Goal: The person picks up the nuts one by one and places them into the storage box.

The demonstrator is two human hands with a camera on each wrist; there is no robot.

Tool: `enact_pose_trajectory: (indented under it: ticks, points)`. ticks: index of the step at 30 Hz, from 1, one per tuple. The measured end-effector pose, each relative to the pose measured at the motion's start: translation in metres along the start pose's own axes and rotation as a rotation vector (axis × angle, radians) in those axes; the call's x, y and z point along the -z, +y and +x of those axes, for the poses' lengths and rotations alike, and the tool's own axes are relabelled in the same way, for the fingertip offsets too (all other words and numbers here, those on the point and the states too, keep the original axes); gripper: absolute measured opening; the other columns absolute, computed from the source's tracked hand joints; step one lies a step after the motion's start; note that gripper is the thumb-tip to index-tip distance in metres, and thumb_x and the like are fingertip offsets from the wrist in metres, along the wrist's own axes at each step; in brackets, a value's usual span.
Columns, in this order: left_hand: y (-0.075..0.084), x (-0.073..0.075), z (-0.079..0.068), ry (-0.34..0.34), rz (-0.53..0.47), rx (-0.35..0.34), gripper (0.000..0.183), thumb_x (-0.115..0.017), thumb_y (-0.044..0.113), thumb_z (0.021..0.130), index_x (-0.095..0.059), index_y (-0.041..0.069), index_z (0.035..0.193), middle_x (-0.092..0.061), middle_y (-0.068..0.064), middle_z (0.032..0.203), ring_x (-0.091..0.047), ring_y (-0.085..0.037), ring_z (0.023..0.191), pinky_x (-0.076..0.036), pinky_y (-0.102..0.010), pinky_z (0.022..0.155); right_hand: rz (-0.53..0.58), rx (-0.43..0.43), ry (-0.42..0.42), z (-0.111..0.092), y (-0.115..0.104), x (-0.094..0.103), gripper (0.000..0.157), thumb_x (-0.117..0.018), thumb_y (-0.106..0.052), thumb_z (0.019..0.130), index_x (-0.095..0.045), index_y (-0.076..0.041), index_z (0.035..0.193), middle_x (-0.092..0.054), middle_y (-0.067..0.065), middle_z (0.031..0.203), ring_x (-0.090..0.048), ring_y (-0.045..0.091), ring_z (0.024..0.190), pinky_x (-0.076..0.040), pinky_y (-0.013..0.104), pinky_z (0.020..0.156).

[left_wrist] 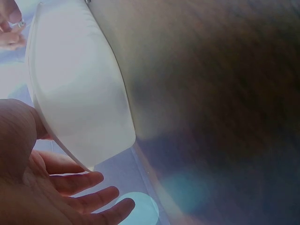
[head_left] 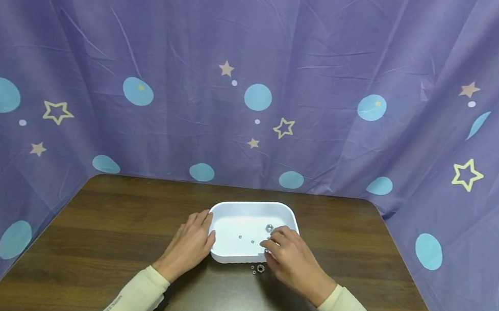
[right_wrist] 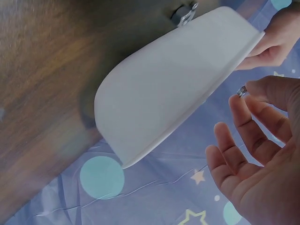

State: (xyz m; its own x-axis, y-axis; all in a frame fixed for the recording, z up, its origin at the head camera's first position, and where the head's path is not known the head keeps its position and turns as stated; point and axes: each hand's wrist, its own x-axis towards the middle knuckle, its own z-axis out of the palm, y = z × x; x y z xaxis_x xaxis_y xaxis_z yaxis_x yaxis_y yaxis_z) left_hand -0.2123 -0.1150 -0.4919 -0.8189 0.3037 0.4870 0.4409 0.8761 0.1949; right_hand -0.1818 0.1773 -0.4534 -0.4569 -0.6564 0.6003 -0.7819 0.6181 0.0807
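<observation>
A white plastic bin [head_left: 230, 259] sits on the table, and my left hand [head_left: 188, 243] holds its left end by the rim, thumb and fingers around the corner. Over the bin's right side, my right hand [head_left: 290, 257] pinches a small metal nut [right_wrist: 241, 91] between thumb and fingertips; its other fingers are spread loosely. Inside the bin lie a large hex nut [head_left: 269, 228] and small nuts [head_left: 252, 241], partly hidden by the right hand. Just outside the front wall are another large hex nut [head_left: 261, 268] and two small nuts [head_left: 254, 272] on the tabletop.
The brown wood-grain table [head_left: 130, 224] reaches back to a purple curtain [head_left: 180, 117] with stars and blue dots, which also hangs along both sides. Pale sleeves [head_left: 136, 296] cover both forearms.
</observation>
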Motion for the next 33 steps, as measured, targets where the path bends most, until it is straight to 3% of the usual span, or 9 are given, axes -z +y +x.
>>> enact_pose_trajectory:
  ticks: [18, 33]
  points:
    - [0.0, 0.002, 0.0, -0.008, -0.001, 0.002, 0.052, -0.064, 0.021, 0.095, -0.056, -0.011, 0.135, -0.057, -0.025, 0.138, -0.055, -0.039, 0.122, -0.052, -0.055, 0.083, -0.039, -0.047, -0.086, 0.012, 0.028, -0.019, 0.017, -0.079, -0.012, 0.08, -0.075, -0.013, 0.096, -0.067, -0.001, 0.088, -0.059, 0.021, 0.092, -0.051, 0.037, 0.083]
    - [0.0, 0.0, 0.002, -0.014, -0.002, 0.005, 0.053, -0.066, 0.02, 0.094, -0.056, -0.011, 0.136, -0.056, -0.025, 0.138, -0.055, -0.039, 0.123, -0.052, -0.055, 0.083, -0.036, -0.075, -0.153, 0.027, 0.052, -0.052, 0.015, -0.078, -0.009, 0.077, -0.077, -0.012, 0.092, -0.069, 0.0, 0.084, -0.06, 0.022, 0.088, -0.051, 0.036, 0.082]
